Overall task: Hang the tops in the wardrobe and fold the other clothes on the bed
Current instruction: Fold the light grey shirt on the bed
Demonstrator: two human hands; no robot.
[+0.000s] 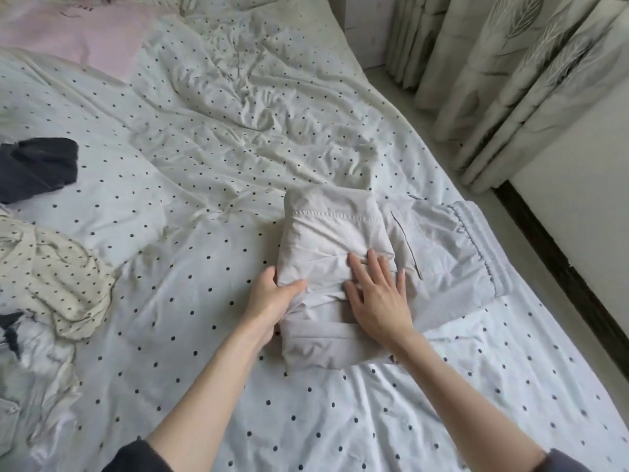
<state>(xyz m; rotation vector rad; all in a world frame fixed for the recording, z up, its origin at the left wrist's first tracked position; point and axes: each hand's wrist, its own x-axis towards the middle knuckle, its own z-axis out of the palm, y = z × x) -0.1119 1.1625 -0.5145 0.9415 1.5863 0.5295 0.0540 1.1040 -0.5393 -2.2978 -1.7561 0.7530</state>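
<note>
Right hand: flat, fingers straight and spread, palm pressing down on top of the folded pale grey trousers. It holds nothing; it pins the bundle.

Left hand: curled round the left edge of the bundle, thumb on top, fingers tucked under the fold. It grips the cloth.

Step in hand, as I judge it: the last fold of the trousers toward the waistband, or tidying of the packet just made. To do it well:
- keep the right palm flat so the layers under it do not slide;
- lift the left edge with the gripping hand evenly, not by 1 corner only, so the seam line stays straight;
- smooth creases outward from the palm before letting go; several wrinkles run under the fingers now.

Position: the trousers lie on the dotted bed sheet, toward the near right part of the bed, close to its right edge.

Orientation: the folded part's long axis runs near to far, slightly tilted. The unfolded part, with the gathered waistband, sticks out to the right, so the waist end points right, toward the floor and curtains.

Further out: a dotted cream garment at the left, a dark garment further off on the left, a pink one at the far left. None looks folded yet.
</note>
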